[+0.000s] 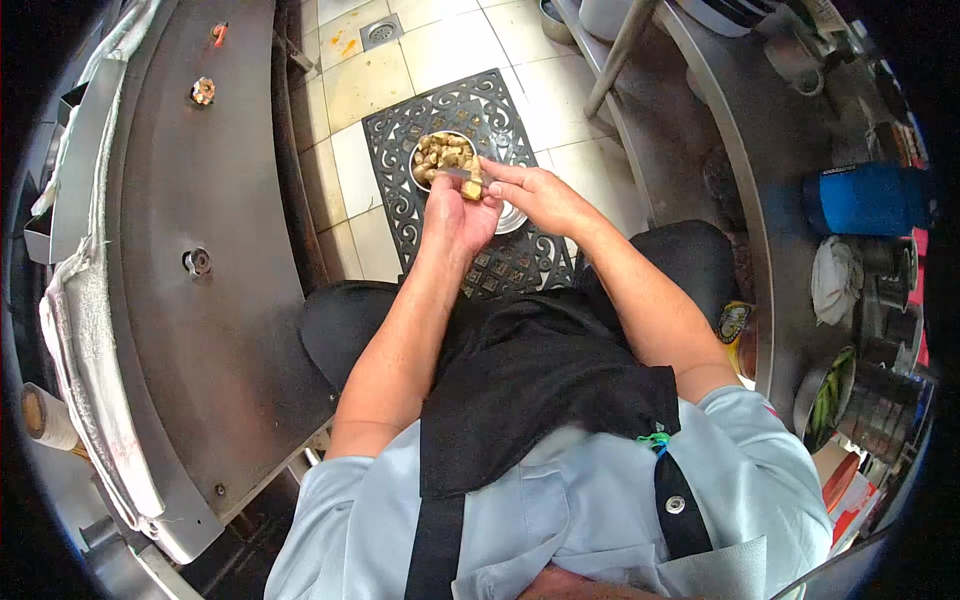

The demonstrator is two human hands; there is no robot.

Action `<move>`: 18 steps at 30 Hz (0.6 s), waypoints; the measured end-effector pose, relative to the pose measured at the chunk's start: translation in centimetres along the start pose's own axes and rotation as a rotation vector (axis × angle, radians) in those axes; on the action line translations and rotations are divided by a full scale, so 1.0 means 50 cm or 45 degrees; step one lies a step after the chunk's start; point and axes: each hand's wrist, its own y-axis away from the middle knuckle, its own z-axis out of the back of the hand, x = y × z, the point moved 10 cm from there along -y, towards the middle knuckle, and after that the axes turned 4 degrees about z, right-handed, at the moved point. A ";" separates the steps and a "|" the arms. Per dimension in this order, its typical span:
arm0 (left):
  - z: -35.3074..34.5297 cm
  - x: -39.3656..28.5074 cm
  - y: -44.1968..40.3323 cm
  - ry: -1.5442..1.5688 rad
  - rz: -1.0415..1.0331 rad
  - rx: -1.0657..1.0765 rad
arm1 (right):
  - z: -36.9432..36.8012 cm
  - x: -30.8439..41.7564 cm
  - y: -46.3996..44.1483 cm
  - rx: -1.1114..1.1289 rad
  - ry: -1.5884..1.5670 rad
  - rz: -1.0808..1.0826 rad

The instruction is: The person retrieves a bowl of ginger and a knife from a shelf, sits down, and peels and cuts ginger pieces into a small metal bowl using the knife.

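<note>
My left hand point(462, 218) is closed around a knobbly piece of ginger point(472, 189) with a pale yellow cut face. My right hand point(545, 200) grips a small knife point(464, 175); its blade lies across the ginger and its handle is mostly hidden by my fingers. Just beyond my hands, a round metal bowl point(413, 168) holds many brown ginger pieces point(445, 152). Partly covered by my right hand, a second shiny metal bowl point(511, 220) sits lower down; its contents are hard to make out.
A black openwork mat point(400, 125) covers part of the tiled floor point(370, 70) near a drain point(381, 32). To the left runs a steel counter point(215, 180) with valve knobs. On the right, a steel shelf point(700, 130) carries a blue container point(865, 200) and a white cloth point(836, 280).
</note>
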 end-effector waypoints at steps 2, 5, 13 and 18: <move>-0.002 -0.004 0.005 -0.018 -0.030 -0.044 | -0.003 -0.002 0.001 -0.002 -0.058 0.027; -0.007 -0.016 0.001 -0.087 -0.105 -0.026 | -0.006 0.003 0.004 -0.013 -0.177 0.006; -0.051 -0.049 0.031 -0.488 -0.535 0.083 | -0.029 0.019 0.022 -0.057 -0.583 -0.296; -0.034 -0.028 0.030 -0.139 -0.415 -0.083 | -0.027 0.008 0.002 -0.064 -0.310 0.039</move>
